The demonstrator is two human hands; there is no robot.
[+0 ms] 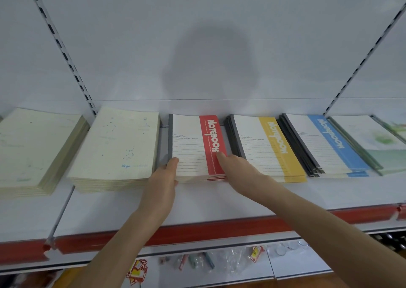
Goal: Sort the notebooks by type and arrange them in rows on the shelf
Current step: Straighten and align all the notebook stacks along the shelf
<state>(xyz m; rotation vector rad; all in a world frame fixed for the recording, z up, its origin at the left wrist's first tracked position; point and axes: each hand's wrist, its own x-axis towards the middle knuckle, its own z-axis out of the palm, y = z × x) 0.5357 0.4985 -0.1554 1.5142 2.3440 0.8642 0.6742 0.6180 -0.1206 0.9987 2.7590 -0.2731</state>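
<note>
A stack of red-striped notebooks (193, 142) lies in the middle of the white shelf (219, 202). My left hand (163, 178) grips the stack's front left corner, thumb on the top cover. My right hand (236, 167) rests at the stack's right edge, with straight fingers touching the red stripe. To the right lie a yellow-striped stack (268, 147) and a blue-striped stack (323, 142), then green-covered notebooks (373, 142). Two cream stacks lie to the left, a constellation-printed one (118, 147) and another (35, 149) at the far left.
The shelf's front edge carries a red price rail (219, 228). A thin wire divider (61, 213) runs front to back at the left. Slotted uprights (63, 52) stand on the back panel. A lower shelf (241, 268) holds pens and small packaged items.
</note>
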